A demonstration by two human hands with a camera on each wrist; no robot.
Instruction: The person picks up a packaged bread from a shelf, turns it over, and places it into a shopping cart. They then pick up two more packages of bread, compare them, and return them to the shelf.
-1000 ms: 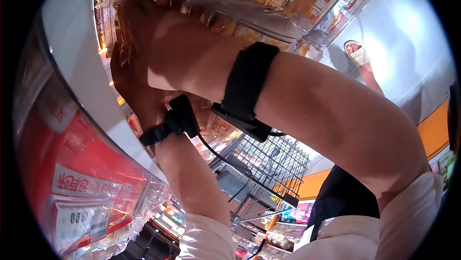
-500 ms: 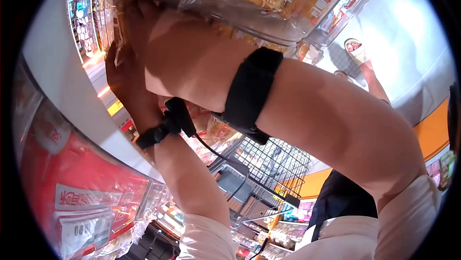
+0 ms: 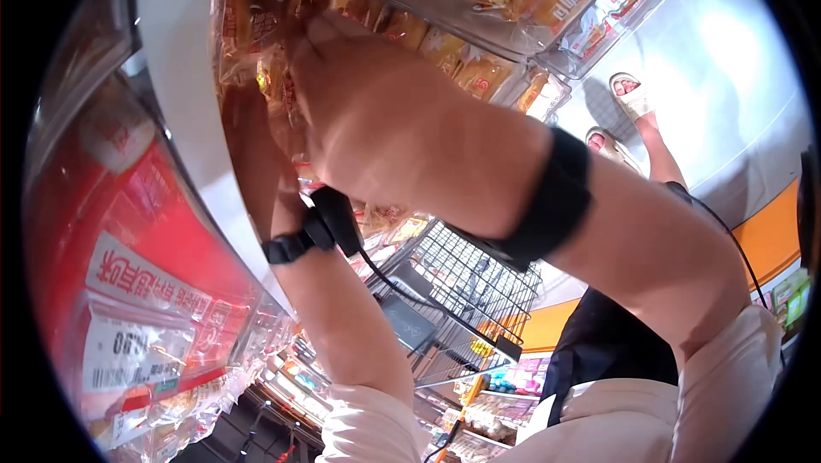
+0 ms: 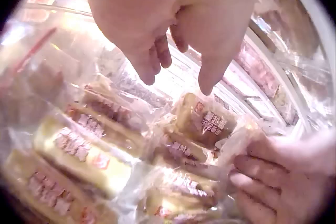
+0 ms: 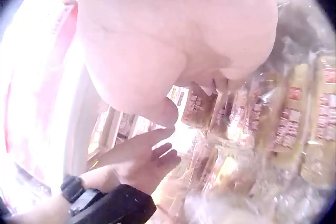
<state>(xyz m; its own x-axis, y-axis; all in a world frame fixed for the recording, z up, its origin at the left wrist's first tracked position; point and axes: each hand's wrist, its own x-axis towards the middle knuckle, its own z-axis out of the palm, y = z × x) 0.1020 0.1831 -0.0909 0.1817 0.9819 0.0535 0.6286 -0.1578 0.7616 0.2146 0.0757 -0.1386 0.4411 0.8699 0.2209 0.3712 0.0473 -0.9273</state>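
My left hand [image 4: 173, 19] hangs over clear-wrapped yellow-brown food packs [image 4: 84, 153], its fingers and thumb apart with nothing between them. Beside it, my right hand [image 4: 283, 187] has its fingertips right at the crinkled clear film at the side of the packs. In the right wrist view, the thumb of that hand stands apart from its loosely bent fingers, and a brown pack [image 5: 198, 109] with printed characters shows just past them. From the head view both hands reach into the bin of packs [image 3: 487, 74], the right forearm crossing in front.
A pale curved shelf edge [image 3: 175, 112] runs close to my left hand, with a red package [image 3: 162, 224] and a price tag [image 3: 128, 347] outside it. Below my arms stands a black wire cart [image 3: 479, 275]. A sandalled foot [image 3: 631, 95] is on the pale floor at right.
My right hand has drawn back to the right, its wrist strap moving with it, so more packs show in front of it. My left hand has shifted slightly right. The head view has turned a little.
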